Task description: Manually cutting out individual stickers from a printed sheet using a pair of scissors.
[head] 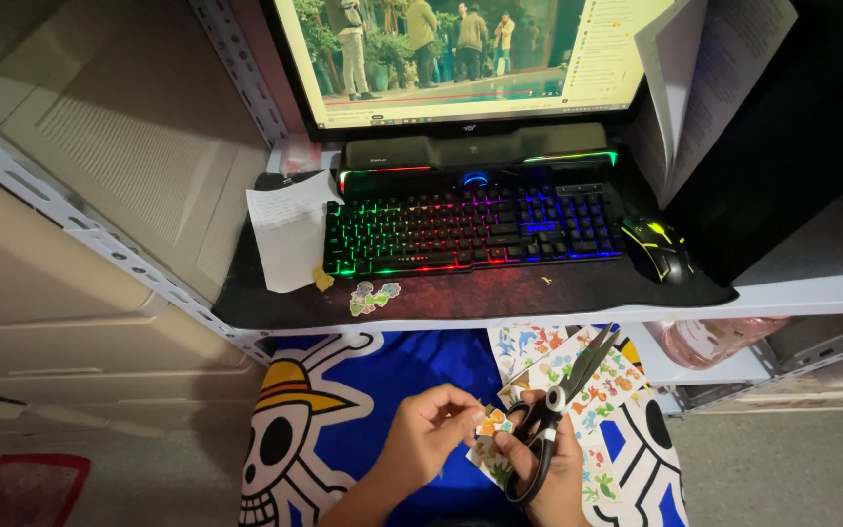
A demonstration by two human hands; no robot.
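Black-handled scissors (pixel 558 405) are gaping in our right hand (pixel 548 468) while our left hand's (pixel 426 429) fingers are pinching a sticker scrap (pixel 490 429) over our lap; blades are risking fingertips.

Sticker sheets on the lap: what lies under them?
Under the sticker sheets shows a blue cloth printed with a white skull in a straw hat. The part beneath the sheets is covered and cannot be seen.

A dark desk (pixel 500 293) on a grey metal frame (pixel 100 239) carries a glowing keyboard (pixel 470 224) and monitor (pixel 461 59). Beige panels (pixel 100 127) stand at left.
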